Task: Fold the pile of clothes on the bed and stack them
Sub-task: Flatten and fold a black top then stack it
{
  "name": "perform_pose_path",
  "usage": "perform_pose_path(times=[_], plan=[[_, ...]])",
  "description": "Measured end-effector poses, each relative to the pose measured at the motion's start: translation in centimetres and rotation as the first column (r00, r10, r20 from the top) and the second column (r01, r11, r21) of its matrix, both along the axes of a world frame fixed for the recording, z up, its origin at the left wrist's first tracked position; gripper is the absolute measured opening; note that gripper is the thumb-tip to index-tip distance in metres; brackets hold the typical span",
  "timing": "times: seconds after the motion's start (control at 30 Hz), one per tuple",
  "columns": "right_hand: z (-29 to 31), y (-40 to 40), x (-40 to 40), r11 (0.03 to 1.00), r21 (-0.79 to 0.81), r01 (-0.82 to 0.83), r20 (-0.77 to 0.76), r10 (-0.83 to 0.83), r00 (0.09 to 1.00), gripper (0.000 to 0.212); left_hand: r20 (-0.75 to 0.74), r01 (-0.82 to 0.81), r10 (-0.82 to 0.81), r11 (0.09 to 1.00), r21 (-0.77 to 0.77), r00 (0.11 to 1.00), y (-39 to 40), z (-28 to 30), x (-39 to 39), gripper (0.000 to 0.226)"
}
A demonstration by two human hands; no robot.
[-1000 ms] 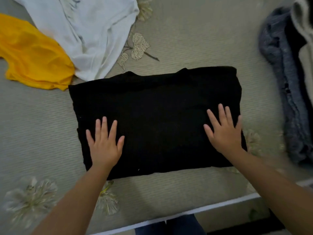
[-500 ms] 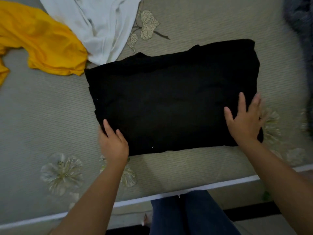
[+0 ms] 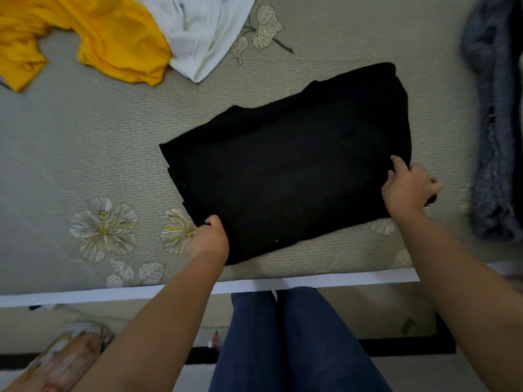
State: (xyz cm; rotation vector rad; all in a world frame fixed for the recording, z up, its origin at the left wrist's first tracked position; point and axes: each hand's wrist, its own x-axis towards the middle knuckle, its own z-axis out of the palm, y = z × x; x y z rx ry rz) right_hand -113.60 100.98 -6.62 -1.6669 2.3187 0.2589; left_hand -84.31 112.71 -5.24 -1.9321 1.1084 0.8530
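A folded black garment [image 3: 291, 171] lies on the bed [image 3: 85, 154], turned so its right end points away from me. My left hand [image 3: 209, 241] grips its near left corner, fingers tucked under the edge. At the right edge, my right hand [image 3: 407, 188] pinches the cloth with the thumb on top and fingers curled beneath. An unfolded yellow shirt [image 3: 93, 32] and an unfolded white shirt [image 3: 203, 29] lie at the far left.
A grey knitted garment [image 3: 492, 120] lies along the right side of the bed. The white bed edge [image 3: 311, 281] runs across just below the black garment. My legs in blue jeans [image 3: 283, 340] stand against it.
Both hands went from pressing flat on the black garment to gripping its left corner and right edge. The garment has rotated counterclockwise on the bed.
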Motion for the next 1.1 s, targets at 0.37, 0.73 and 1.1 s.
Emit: perform_pose_path(times=[0.37,0.73,1.1], plan=[[1.8,-2.7,-2.0,0.935,0.242,0.258,0.123,-0.293,0.948,0.036,-0.120,0.562,-0.589,0.803,-0.200,0.799,-8.3,2.6,-7.0,0.039],[2.3,4.7,0.1,0.819,-0.504,-0.273,0.186,0.412,0.892,0.032,0.152,0.609,-0.985,-0.070,-0.790,0.084,-22.7,1.8,-14.4,0.047],[4.4,9.2,8.6,0.909,-0.405,-0.100,0.388,0.270,0.881,0.033,0.186,0.520,-0.982,-0.138,-0.843,0.041,-17.9,1.7,-1.1,0.016]])
